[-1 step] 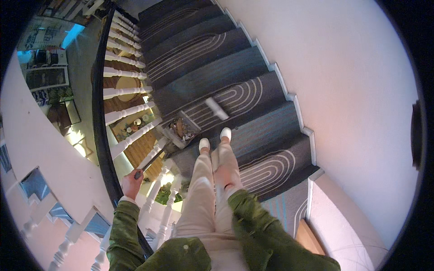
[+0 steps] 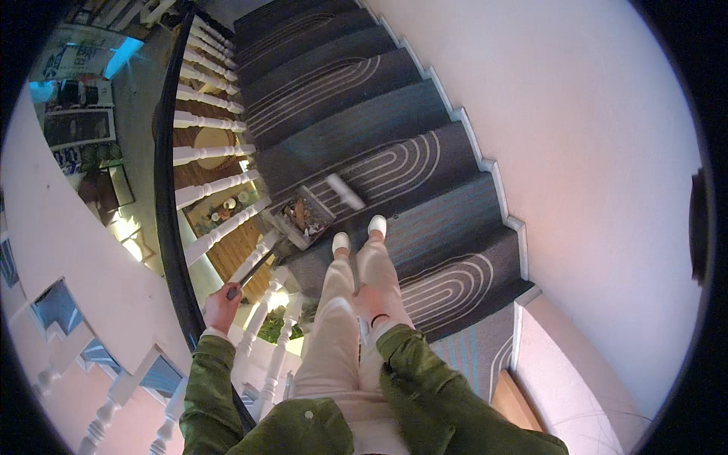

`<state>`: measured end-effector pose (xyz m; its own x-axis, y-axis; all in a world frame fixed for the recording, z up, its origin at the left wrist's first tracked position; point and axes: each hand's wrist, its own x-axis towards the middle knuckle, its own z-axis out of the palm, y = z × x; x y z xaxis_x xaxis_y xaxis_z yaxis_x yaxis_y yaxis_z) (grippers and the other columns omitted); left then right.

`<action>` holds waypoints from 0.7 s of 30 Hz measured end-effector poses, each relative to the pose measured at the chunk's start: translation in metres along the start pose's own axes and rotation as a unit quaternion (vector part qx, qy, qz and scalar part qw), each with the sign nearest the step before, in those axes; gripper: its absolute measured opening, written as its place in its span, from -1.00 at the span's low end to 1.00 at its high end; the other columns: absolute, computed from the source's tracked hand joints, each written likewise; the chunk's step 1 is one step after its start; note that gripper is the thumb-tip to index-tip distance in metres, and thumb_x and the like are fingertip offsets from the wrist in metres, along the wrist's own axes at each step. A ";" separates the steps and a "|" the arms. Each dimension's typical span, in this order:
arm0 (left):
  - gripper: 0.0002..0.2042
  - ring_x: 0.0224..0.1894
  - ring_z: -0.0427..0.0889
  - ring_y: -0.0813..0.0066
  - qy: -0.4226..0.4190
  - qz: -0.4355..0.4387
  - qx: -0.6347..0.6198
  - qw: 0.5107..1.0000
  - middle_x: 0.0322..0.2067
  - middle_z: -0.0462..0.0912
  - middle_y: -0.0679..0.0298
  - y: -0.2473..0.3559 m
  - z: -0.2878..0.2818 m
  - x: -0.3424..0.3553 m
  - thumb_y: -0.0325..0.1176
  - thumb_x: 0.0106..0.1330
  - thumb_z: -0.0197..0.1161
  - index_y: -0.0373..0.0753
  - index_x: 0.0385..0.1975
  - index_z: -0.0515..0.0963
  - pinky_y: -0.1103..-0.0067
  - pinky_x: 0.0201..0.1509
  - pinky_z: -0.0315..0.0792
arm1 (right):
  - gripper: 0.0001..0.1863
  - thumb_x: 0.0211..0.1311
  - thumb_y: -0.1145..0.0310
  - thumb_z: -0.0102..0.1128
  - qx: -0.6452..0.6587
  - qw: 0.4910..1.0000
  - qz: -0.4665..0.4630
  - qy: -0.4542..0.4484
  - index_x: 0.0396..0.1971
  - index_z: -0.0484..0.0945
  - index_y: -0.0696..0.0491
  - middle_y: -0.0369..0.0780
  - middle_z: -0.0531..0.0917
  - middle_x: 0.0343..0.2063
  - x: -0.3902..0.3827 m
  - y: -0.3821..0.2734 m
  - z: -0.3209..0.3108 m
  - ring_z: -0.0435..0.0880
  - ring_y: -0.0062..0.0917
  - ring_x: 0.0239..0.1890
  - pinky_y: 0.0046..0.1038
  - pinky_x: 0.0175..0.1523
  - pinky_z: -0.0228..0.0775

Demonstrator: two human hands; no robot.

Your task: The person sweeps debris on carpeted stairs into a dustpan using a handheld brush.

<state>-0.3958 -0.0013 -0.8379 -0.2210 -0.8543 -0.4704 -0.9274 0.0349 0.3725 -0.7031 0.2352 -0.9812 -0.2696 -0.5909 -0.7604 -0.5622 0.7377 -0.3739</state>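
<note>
My left hand (image 2: 222, 307), beside the dark handrail, is closed around the handle of a long-handled dustpan (image 2: 321, 204). The pan rests on a carpeted stair by the balusters, with brownish debris in it. A white broom head (image 2: 346, 192), smeared by motion, is over the same tread, just right of the pan and apart from it. My right hand (image 2: 370, 301), in front of my pale trousers, is closed as if round the broom's stick. The stick itself hardly shows against the trousers.
Dark carpeted stairs (image 2: 341, 114) with pale looped lines run along a white wall (image 2: 576, 136). White balusters (image 2: 216, 155) and a black handrail (image 2: 168, 189) line the left. Through them a lower room shows. My white shoes (image 2: 377, 225) are on the stairs close to the pan.
The broom head has shifted left and slightly down, closer to the dustpan. My right hand has moved a little left. The dustpan and my left hand stay nearly in place.
</note>
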 end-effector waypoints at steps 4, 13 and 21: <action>-0.85 -0.53 0.62 0.31 0.040 -0.011 0.025 0.999 -0.59 0.57 0.08 0.011 0.002 -0.003 -0.29 0.08 0.26 -0.20 -0.42 0.57 0.50 -0.48 0.44 | -0.63 0.00 0.15 0.11 0.264 0.945 0.076 -0.176 -0.37 0.51 0.19 -0.07 0.55 -0.62 -0.054 -0.052 -0.103 0.57 -0.34 -0.58 -0.38 -0.46 0.38; -0.83 -0.58 0.57 0.35 0.205 -0.140 -0.129 0.960 -0.61 0.58 0.13 0.014 -0.016 -0.018 -0.31 0.12 0.22 -0.28 -0.41 0.58 0.51 -0.48 0.40 | -0.86 0.15 0.38 0.02 0.381 0.915 0.123 -0.047 -0.45 0.40 0.16 -0.22 0.45 -0.70 -0.002 0.004 -0.282 0.44 -0.58 -0.72 -0.52 -0.67 0.23; -0.72 -0.50 0.39 0.61 0.328 -0.243 -0.353 0.842 -0.52 0.56 0.28 0.026 -0.006 0.019 -0.23 0.22 0.15 -0.39 -0.35 0.53 0.62 -0.41 0.28 | -0.80 0.08 0.34 0.16 0.476 0.871 0.084 -0.089 -0.52 0.49 0.18 -0.25 0.50 -0.68 0.121 -0.056 -0.231 0.47 -0.59 -0.67 -0.54 -0.60 0.32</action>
<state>-0.4221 -0.0201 -0.8326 0.5620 -0.7892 -0.2477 -0.3988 -0.5209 0.7548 -0.8850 0.0468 -0.9299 -0.1133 -0.4504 -0.8856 0.3998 0.7954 -0.4556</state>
